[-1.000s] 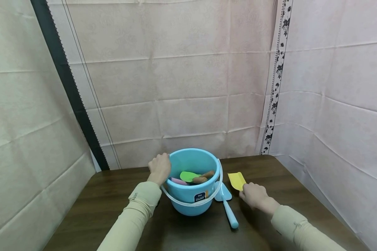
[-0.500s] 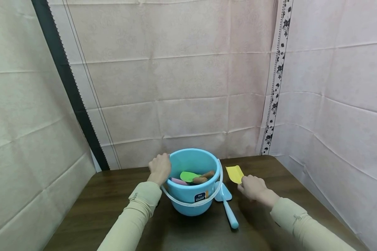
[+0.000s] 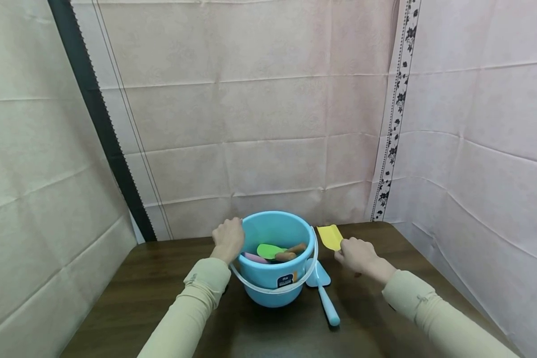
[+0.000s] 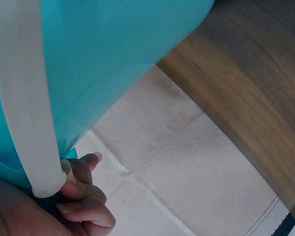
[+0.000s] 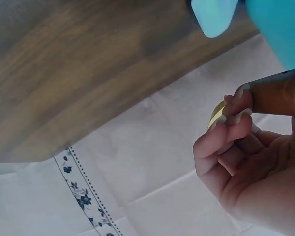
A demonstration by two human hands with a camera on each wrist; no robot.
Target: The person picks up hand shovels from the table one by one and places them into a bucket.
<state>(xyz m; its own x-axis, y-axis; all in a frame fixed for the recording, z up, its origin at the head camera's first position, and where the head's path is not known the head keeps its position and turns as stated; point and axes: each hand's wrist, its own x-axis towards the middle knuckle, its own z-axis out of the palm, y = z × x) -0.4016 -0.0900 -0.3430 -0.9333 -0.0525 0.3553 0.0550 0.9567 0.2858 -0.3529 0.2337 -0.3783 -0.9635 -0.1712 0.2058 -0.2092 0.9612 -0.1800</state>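
A light blue bucket (image 3: 264, 272) stands upright on the table, its pale bail handle (image 3: 273, 291) hanging down across the front. My left hand (image 3: 227, 241) grips the bucket's rim on the left side; in the left wrist view its curled fingers (image 4: 91, 211) show by the end of the bail. Right of the bucket, my right hand (image 3: 360, 256) holds a toy shovel, its yellow blade (image 3: 330, 237) pointing away from me. The right wrist view shows the shovel's brown handle (image 5: 278, 93) pinched between thumb and fingers. Inside the bucket lie a green blade (image 3: 269, 251), brown handles (image 3: 285, 256) and a pink piece (image 3: 255, 258).
A light blue shovel (image 3: 328, 306) lies on the dark wooden table (image 3: 161, 293), just right of the bucket, handle towards me. Pale cloth (image 3: 268, 109) hangs behind and at both sides. The table's far edge runs close behind the bucket.
My right hand has raised the yellow shovel, moving it slightly left and away from me. The left hand and the bucket have stayed in place.
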